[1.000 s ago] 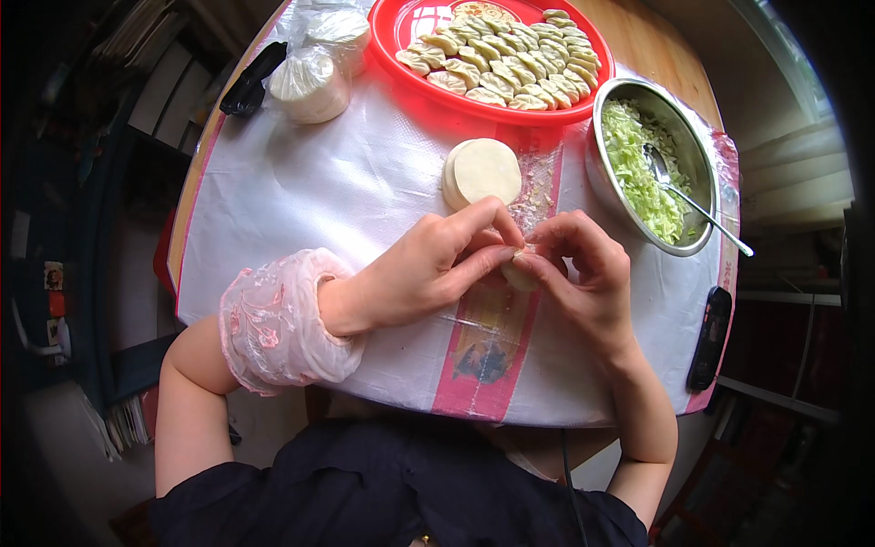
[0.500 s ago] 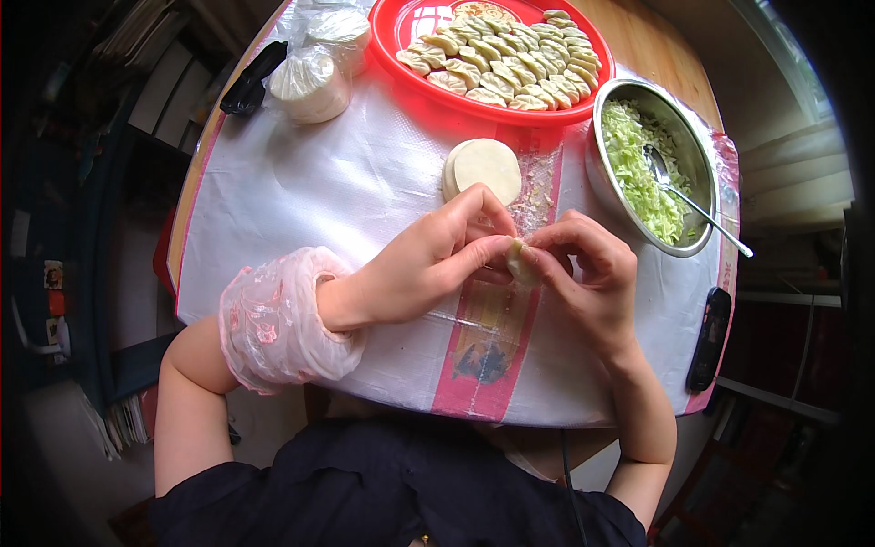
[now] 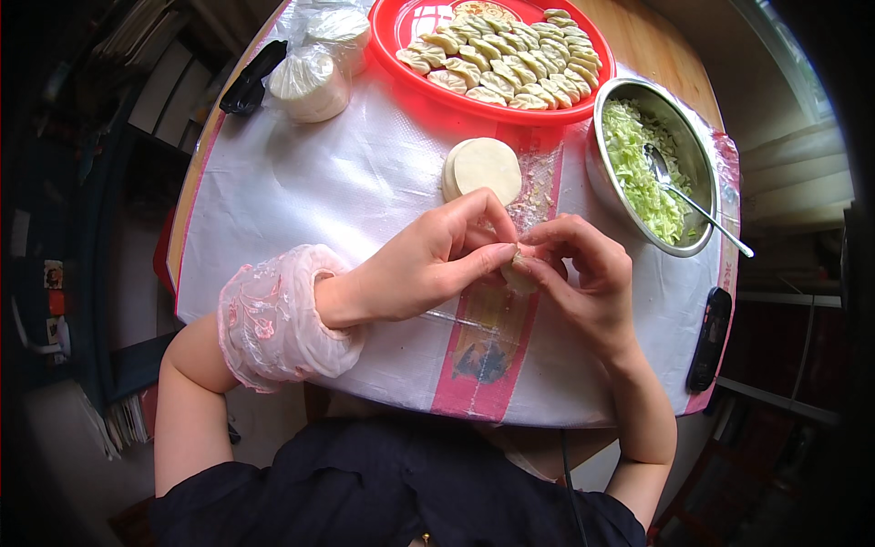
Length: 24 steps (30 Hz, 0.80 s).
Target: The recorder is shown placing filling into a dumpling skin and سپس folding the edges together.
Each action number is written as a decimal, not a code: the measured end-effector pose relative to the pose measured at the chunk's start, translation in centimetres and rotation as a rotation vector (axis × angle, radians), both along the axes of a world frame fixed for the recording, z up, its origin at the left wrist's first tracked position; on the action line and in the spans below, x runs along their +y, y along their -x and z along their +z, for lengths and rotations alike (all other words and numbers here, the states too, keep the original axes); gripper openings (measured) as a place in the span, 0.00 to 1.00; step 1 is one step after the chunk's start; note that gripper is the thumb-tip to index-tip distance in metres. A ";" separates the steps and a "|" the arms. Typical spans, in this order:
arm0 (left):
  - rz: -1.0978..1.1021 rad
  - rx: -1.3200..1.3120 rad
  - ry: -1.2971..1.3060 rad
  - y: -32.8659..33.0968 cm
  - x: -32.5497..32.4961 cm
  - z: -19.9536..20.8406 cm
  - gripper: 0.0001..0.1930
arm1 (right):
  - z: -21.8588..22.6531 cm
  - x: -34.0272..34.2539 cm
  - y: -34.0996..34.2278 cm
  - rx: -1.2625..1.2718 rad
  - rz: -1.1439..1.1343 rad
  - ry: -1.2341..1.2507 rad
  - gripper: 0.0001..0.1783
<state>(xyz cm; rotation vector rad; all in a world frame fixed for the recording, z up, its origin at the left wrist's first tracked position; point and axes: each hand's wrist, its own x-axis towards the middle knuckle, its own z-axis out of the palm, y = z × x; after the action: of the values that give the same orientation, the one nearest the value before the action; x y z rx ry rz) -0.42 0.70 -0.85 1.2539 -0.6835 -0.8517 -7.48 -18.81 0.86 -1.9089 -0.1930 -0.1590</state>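
A small pale dumpling (image 3: 519,276) is pinched between my two hands above the table, mostly covered by the fingers. My left hand (image 3: 447,255) grips its left side with thumb and index finger. From the right, my right hand (image 3: 588,278) pinches its edge the same way. Just beyond the fingers lies a short stack of round dough wrappers (image 3: 488,170). Farther off, a red tray (image 3: 387,46) holds rows of folded dumplings (image 3: 510,59). To the right stands a metal bowl (image 3: 612,196) of chopped green cabbage filling (image 3: 638,173) with a spoon (image 3: 679,189) in it.
Bagged wrapper stacks (image 3: 310,87) stand at the far left beside a black object (image 3: 255,80). A black elongated device (image 3: 709,339) lies at the right edge. A plastic-lined cloth (image 3: 273,191) covers the table, with crumbs (image 3: 533,196) near the wrappers.
My fingers have shifted slightly along the dumpling's edge, and the right hand has moved a little. The dumpling is less visible now. Everything else on the table stays where it was.
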 end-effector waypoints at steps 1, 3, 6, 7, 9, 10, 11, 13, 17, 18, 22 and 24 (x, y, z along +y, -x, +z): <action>0.000 -0.016 -0.014 0.0 0.1 -0.1 0.07 | 0.1 0.0 0.0 -0.006 0.006 0.016 0.09; 0.011 0.015 -0.021 0.1 0.1 -0.1 0.08 | 0.1 0.0 -0.1 -0.011 0.010 0.031 0.09; 0.017 0.055 -0.022 0.2 0.0 -0.1 0.10 | 0.2 -0.1 -0.3 -0.054 0.038 0.073 0.08; 0.012 0.065 -0.015 0.2 0.0 -0.1 0.11 | 0.2 -0.2 -0.3 -0.067 0.038 0.087 0.07; 0.051 0.080 0.017 0.6 -0.2 0.1 0.11 | 0.3 -0.2 -0.2 -0.079 0.038 0.102 0.07; 0.091 0.095 0.050 0.8 -0.3 0.1 0.12 | 0.4 -0.2 -0.2 -0.065 0.032 0.098 0.07; 0.091 0.095 0.049 0.9 -0.4 0.1 0.12 | 0.4 -0.2 -0.1 -0.052 0.026 0.095 0.07; 0.083 0.049 0.082 1.0 -0.5 0.0 0.16 | 0.6 -0.1 -0.1 -0.050 0.038 0.112 0.07; 0.099 0.024 0.011 0.7 -0.4 0.0 0.20 | 0.2 -0.2 -0.1 -0.080 0.064 0.147 0.07; 0.111 0.004 0.005 0.7 -0.3 0.0 0.20 | 0.2 -0.2 -0.1 -0.080 0.065 0.148 0.07; 0.131 -0.011 -0.004 0.7 -0.2 0.1 0.20 | 0.3 -0.1 0.0 -0.111 0.065 0.188 0.07; 0.132 -0.004 -0.007 0.6 -0.3 0.2 0.20 | 0.3 -0.1 -0.1 -0.114 0.064 0.194 0.07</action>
<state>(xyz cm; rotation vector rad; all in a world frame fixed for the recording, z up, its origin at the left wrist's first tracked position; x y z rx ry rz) -1.05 0.42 -0.70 1.2921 -0.5946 -0.7437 -7.37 -18.92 1.16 -2.0852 -0.3571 -0.2130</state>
